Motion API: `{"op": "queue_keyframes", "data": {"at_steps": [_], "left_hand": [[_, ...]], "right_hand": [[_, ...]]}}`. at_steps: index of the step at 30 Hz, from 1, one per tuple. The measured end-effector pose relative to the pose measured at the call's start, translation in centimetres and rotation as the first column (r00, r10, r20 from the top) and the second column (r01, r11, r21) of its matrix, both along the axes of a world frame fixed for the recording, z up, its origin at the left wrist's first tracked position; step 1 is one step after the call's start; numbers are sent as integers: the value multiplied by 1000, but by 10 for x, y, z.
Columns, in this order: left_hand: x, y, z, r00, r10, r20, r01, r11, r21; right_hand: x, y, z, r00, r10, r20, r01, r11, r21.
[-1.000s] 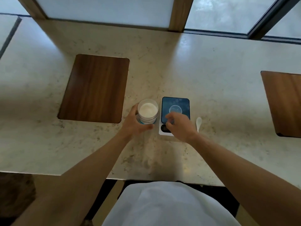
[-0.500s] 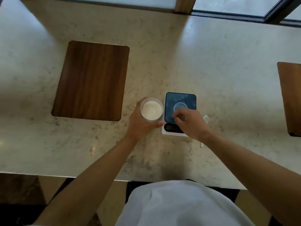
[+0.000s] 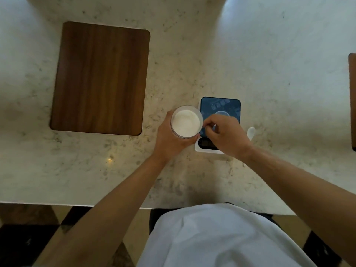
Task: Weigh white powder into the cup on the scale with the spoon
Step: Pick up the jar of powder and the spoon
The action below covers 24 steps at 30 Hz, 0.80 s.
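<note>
Near the countertop's (image 3: 192,45) front edge, left hand (image 3: 169,138) wrapped around powder jar (image 3: 185,123), right hand (image 3: 225,134) pinched over scale (image 3: 220,106) with small cup (image 3: 221,113), grip contents unclear, white spoon (image 3: 251,132) lying just right of scale.

One jar (image 3: 186,123) of powder, one scale (image 3: 220,106), one cup (image 3: 221,114), one spoon (image 3: 251,132), two wooden boards (image 3: 100,78).

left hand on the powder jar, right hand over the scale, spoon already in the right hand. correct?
Not quite. In the head view the spoon lies on the counter to the right of the scale, not in the right hand. The rest holds: the left hand grips the powder jar and the right hand is over the scale.
</note>
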<state>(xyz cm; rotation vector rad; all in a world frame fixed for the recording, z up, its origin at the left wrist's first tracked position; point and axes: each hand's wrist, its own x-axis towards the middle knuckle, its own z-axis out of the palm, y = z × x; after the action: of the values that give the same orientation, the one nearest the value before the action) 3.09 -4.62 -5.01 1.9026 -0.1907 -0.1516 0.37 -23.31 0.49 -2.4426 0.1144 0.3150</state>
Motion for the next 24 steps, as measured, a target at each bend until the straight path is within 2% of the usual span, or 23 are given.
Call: {"op": "queue_keyframes", "data": {"at_steps": [5, 14, 24], "left_hand": [[-1, -1, 1, 999, 1, 33, -1, 1000, 20], [-1, 4, 11, 1000, -5, 27, 4, 999, 42], [-11, 9, 35, 994, -45, 100, 29, 987, 156]], "right_hand": [[4, -1, 3, 1000, 19, 21, -19, 1000, -21], [-3, -15, 9, 994, -51, 99, 54, 998, -26], [-38, -40, 8, 974, -199, 106, 197, 980, 20]]}}
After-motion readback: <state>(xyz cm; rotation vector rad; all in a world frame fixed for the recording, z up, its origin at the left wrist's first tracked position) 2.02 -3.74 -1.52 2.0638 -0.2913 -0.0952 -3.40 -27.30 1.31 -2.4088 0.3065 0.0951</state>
